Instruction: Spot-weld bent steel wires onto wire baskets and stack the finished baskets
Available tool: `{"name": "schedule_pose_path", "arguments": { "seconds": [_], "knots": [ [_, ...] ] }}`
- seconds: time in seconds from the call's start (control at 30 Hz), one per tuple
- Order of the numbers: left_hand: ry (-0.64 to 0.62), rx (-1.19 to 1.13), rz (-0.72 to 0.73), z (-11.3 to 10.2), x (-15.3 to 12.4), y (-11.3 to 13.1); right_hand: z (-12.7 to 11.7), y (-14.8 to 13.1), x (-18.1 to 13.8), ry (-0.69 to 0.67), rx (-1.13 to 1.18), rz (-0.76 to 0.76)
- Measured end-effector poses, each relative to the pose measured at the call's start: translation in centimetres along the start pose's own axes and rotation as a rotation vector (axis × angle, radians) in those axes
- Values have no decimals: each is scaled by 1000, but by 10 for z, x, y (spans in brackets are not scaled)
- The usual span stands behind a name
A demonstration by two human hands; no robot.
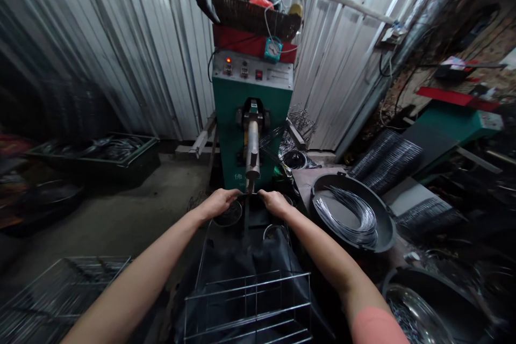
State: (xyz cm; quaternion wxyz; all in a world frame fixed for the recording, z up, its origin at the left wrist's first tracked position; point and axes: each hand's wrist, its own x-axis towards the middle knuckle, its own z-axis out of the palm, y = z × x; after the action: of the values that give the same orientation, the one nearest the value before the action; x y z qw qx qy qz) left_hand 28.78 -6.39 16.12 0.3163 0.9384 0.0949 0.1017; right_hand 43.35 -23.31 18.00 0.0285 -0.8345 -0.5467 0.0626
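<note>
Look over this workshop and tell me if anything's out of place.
The small blue dial looks odd: it seems to hang loose on white cable against the red panel above the green machine, rather than being mounted in its control panel.

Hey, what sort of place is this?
Probably a small workshop making wire goods. A green machine, likely a welder, stands before the hands, coils of wire lie in a black pan, and wire racks sit nearby.
</note>
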Motion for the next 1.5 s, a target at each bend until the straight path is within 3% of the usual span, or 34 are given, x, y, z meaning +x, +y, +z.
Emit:
{"name": "schedule_pose_path", "arguments": {
  "seconds": [1.1, 1.23, 1.37, 1.5],
  "knots": [
    [-53, 79, -89, -9, 0, 9, 15, 7, 7, 55, 165, 23],
    [-53, 74, -86, -10, 0, 9, 19, 13, 10, 82, 328, -3],
    [-57, 65, -99, -8, 1, 12, 22, 24, 7, 102, 668, -9],
    [-29, 49, -158, -11, -7, 14, 28, 42, -25, 216, 868, 79]
  ]
}}
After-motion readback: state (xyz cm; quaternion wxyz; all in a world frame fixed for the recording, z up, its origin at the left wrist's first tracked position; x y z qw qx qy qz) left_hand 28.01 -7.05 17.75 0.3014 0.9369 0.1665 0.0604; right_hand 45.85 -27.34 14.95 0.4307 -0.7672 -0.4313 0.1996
